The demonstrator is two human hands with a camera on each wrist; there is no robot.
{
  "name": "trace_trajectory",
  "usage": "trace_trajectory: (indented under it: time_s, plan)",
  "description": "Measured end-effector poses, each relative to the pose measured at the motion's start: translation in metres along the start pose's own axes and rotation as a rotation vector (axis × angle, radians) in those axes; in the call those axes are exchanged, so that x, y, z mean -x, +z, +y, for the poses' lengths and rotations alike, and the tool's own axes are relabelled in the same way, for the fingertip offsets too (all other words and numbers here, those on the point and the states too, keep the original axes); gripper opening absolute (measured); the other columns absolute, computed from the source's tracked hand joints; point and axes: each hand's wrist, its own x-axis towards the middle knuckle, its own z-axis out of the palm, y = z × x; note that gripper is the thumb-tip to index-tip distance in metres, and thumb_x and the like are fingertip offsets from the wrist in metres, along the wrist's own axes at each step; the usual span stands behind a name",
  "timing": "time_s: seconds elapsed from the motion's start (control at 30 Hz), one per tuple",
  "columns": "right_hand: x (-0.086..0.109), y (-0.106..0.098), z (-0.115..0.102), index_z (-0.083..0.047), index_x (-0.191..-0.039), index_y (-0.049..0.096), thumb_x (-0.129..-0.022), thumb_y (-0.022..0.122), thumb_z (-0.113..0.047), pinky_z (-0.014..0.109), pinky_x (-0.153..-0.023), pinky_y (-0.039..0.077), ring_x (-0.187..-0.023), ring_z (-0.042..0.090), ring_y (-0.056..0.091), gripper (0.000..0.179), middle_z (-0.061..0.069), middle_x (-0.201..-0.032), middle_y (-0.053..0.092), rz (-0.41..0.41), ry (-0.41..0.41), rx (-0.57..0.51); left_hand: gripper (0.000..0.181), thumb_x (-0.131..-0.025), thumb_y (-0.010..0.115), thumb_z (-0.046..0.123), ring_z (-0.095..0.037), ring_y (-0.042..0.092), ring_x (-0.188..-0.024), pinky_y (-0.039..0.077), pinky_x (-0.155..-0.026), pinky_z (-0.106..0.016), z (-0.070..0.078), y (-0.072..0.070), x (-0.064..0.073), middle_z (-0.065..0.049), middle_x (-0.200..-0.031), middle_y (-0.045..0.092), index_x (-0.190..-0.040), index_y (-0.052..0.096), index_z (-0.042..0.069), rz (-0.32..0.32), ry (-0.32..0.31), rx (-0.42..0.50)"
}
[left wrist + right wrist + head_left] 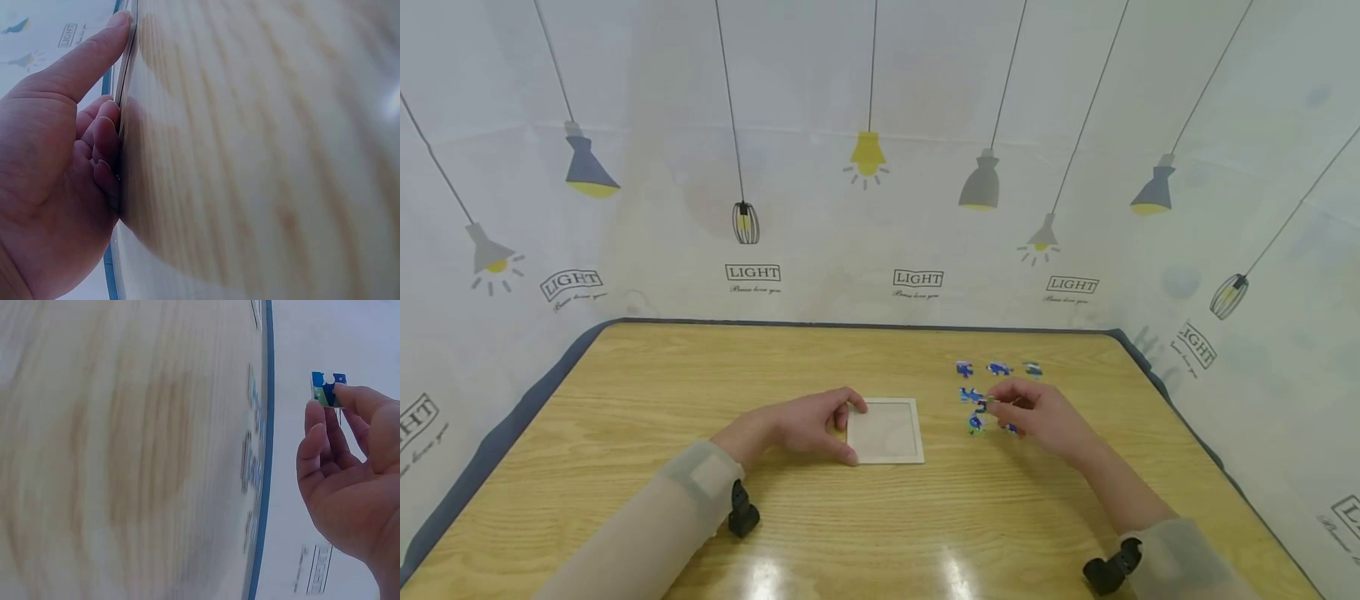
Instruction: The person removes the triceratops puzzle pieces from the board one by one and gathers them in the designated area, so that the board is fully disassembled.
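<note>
A shallow white puzzle tray (886, 430) with a raised border lies flat on the table. My left hand (812, 423) holds it at the left side, index fingertip near the far corner and thumb at the near one; in the left wrist view the thumb (87, 59) is stretched out and the other fingers are bent against the tabletop. To the right, my right hand (1037, 414) pinches a blue and green jigsaw piece (322, 394) between thumb and fingers, raised off the table. Loose jigsaw pieces (976, 423) lie beneath and beside this hand, partly hidden by it.
Beyond the right hand, a row of jigsaw pieces (998, 368) lies on the wooden table (700, 358). A pale curtain (820, 233) printed with lamps rises along the table's far and side edges. Each sleeve carries a black wrist camera (742, 510).
</note>
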Motion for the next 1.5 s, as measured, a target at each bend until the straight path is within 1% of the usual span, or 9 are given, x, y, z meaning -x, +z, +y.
trace_trajectory:
  time_s: [0.3, 0.5, 0.63, 0.73, 0.93, 1.1, 1.2, 1.37, 1.5]
  plan:
    - [0.013, -0.047, 0.041, -0.003, -0.143, 0.065, -0.112, 0.066, -0.033, 0.035, -0.071, 0.056, -0.093, 0.026, 0.066, 0.042, 0.013, -0.109, 0.07, 0.095, 0.063, 0.079, 0.069, -0.092, 0.092, 0.032, -0.016, 0.046, -0.09, 0.041, -0.085, -0.03, -0.001, 0.0, 0.001, -0.003, -0.109, 0.052, -0.145, 0.053, 0.012, -0.005, 0.001, -0.001]
    - [0.019, -0.062, 0.057, 0.0, -0.143, 0.063, -0.113, 0.064, -0.033, 0.035, -0.068, 0.053, -0.086, 0.022, 0.062, 0.044, 0.009, -0.105, 0.069, 0.096, 0.129, 0.12, 0.069, -0.092, 0.092, 0.031, -0.016, 0.046, -0.091, 0.041, -0.085, -0.029, -0.001, 0.001, 0.0, -0.003, -0.108, 0.052, -0.145, 0.053, 0.012, -0.005, 0.007, -0.005]
    - [0.02, -0.065, 0.061, 0.003, -0.141, 0.063, -0.113, 0.064, -0.029, 0.033, -0.068, 0.051, -0.081, 0.019, 0.059, 0.042, 0.007, -0.096, 0.068, 0.073, 0.169, 0.169, 0.069, -0.091, 0.092, 0.032, -0.016, 0.046, -0.091, 0.041, -0.085, -0.03, -0.001, 0.001, -0.001, -0.003, -0.108, 0.053, -0.145, 0.053, 0.012, -0.005, 0.006, -0.004]
    - [0.02, -0.067, 0.064, 0.004, -0.14, 0.064, -0.112, 0.066, -0.029, 0.032, -0.069, 0.052, -0.082, 0.017, 0.06, 0.044, 0.005, -0.097, 0.07, 0.048, 0.187, 0.211, 0.069, -0.091, 0.092, 0.032, -0.016, 0.047, -0.09, 0.041, -0.085, -0.03, -0.001, 0.001, -0.001, -0.003, -0.108, 0.053, -0.145, 0.053, 0.012, -0.006, 0.002, -0.001]
    - [0.018, -0.067, 0.069, 0.004, -0.14, 0.063, -0.111, 0.067, -0.032, 0.032, -0.069, 0.052, -0.084, 0.018, 0.061, 0.047, 0.006, -0.098, 0.071, 0.033, 0.222, 0.23, 0.069, -0.092, 0.092, 0.031, -0.016, 0.047, -0.09, 0.041, -0.085, -0.029, 0.0, 0.0, -0.001, -0.003, -0.108, 0.053, -0.145, 0.053, 0.011, -0.009, 0.005, -0.003]
    - [0.015, -0.066, 0.071, 0.004, -0.14, 0.064, -0.111, 0.067, -0.033, 0.033, -0.071, 0.052, -0.087, 0.02, 0.061, 0.048, 0.015, -0.113, 0.075, 0.052, 0.205, 0.286, 0.069, -0.092, 0.092, 0.031, -0.016, 0.046, -0.09, 0.041, -0.084, -0.028, 0.0, 0.0, -0.001, -0.003, -0.108, 0.052, -0.145, 0.053, 0.011, -0.007, 0.005, -0.003]
    - [0.014, -0.065, 0.073, 0.003, -0.139, 0.066, -0.11, 0.069, -0.032, 0.033, -0.071, 0.053, -0.088, 0.02, 0.062, 0.045, 0.019, -0.121, 0.075, 0.059, 0.202, 0.284, 0.069, -0.092, 0.092, 0.031, -0.016, 0.046, -0.089, 0.041, -0.083, -0.028, -0.001, 0.0, -0.001, -0.002, -0.108, 0.052, -0.145, 0.053, 0.011, -0.004, 0.005, -0.005]
    - [0.016, -0.064, 0.075, -0.001, -0.136, 0.069, -0.109, 0.071, -0.03, 0.033, -0.07, 0.053, -0.087, 0.021, 0.061, 0.04, 0.016, -0.118, 0.075, 0.061, 0.185, 0.278, 0.069, -0.091, 0.092, 0.031, -0.016, 0.046, -0.09, 0.041, -0.084, -0.029, -0.001, 0.001, -0.001, -0.003, -0.108, 0.052, -0.144, 0.053, 0.012, -0.003, 0.006, -0.002]
    - [0.018, -0.065, 0.075, -0.002, -0.138, 0.069, -0.107, 0.073, -0.033, 0.033, -0.071, 0.052, -0.087, 0.021, 0.06, 0.043, 0.013, -0.115, 0.073, 0.058, 0.187, 0.28, 0.068, -0.091, 0.092, 0.032, -0.016, 0.047, -0.091, 0.041, -0.085, -0.03, -0.001, 0.0, -0.001, -0.003, -0.108, 0.052, -0.144, 0.054, 0.012, -0.005, -0.001, -0.002]
